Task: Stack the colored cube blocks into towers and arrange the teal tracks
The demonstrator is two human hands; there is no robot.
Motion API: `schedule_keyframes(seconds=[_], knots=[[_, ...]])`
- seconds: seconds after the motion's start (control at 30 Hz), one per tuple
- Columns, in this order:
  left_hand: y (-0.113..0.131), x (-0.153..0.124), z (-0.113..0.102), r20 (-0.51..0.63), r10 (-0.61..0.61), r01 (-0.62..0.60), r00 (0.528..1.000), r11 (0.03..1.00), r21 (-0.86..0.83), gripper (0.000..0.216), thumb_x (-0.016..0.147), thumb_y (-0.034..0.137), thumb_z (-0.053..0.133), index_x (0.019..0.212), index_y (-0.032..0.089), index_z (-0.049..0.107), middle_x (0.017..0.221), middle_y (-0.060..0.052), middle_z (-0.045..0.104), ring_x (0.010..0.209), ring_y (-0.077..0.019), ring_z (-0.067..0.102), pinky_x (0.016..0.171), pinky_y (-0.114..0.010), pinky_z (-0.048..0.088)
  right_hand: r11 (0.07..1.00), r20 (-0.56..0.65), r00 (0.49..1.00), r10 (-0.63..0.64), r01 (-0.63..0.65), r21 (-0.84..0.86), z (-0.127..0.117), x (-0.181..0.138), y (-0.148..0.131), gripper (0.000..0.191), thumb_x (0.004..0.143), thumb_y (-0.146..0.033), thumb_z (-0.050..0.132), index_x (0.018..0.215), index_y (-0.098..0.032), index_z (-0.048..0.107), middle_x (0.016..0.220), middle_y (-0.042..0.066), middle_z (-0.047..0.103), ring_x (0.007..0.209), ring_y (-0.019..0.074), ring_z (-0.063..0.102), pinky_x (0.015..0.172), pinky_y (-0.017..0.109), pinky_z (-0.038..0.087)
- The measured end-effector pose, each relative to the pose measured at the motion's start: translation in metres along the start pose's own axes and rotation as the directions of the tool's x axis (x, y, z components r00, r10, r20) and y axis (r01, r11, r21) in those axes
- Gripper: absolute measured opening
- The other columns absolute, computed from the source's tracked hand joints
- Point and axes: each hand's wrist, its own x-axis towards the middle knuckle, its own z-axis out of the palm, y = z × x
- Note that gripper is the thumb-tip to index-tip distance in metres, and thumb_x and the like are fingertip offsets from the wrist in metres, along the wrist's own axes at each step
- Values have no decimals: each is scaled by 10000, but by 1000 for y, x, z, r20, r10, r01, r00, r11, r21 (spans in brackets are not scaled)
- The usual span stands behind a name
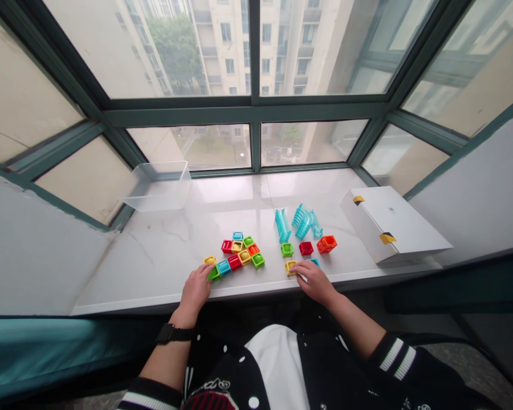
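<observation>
- Blocks joined in a cluster [234, 261] lie toward the front edge of the windowsill [154, 273], a little left of its middle.
- The left hand [196, 288] reaches over the front edge, palm down, its fingers angled forward and inward onto the end green block [214, 274], at the cluster's near left end. The fingertips touch it; whether they pinch or merely rest, I cannot tell.
- A black watch [174, 334] circles the left wrist.
- The right hand [316, 283] comes in diagonally over the same edge, palm down, fingers bent and pointing left. Its fingertips are at the right side of a single yellow block [289, 267], near the front edge; how firm that grip is, I cannot tell.
- A blue block [315, 262], partly hidden, lies just behind the right hand.
- Farther from the front edge, a loose green block [287, 249], a red block [306, 248] and an orange block [327, 244] form a row.
- Turquoise pieces [302, 221] lie behind that row.
- A clear bin [162, 196] stands at the back left corner, a white box [397, 222] toward the right end.
</observation>
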Motion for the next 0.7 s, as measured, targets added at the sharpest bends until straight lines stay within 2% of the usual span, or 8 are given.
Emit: schedule_keyframes(seconds=[0.13,0.37,0.5,0.7], knots=[[0,-1,2,9,9,-9,1000,1000,-8,593,829,53,537,1374,266,634,1471,-98,622,1300,-290,612,1120,-420,482,1000,-9,1000,4,-4,18,-1,-2,-1,312,955,-111,539,1085,-256,783,1096,86,772,1044,254,700,974,434,569],[8,-3,-2,42,-23,22,999,999,27,561,854,98,571,1381,287,615,1388,-103,622,1196,-290,634,1049,-395,491,1000,-7,1000,8,-8,5,-3,-4,0,311,954,-110,547,1080,-264,785,1091,81,774,1043,250,704,974,427,573],[11,-3,0,42,-14,13,999,999,42,570,908,193,612,1464,314,579,1309,-111,615,1114,-280,629,1020,-394,498,1000,-5,1000,9,-9,21,-4,-4,-1,306,960,-115,542,1076,-267,780,1095,80,771,1045,250,705,978,421,570],[10,-5,3,27,-17,16,999,998,61,512,972,315,592,1483,337,609,1233,-110,594,1044,-258,602,994,-384,515,999,-7,1000,21,-20,46,-2,-6,1,296,971,-129,539,1088,-263,775,1104,82,767,1056,252,699,988,428,566]])
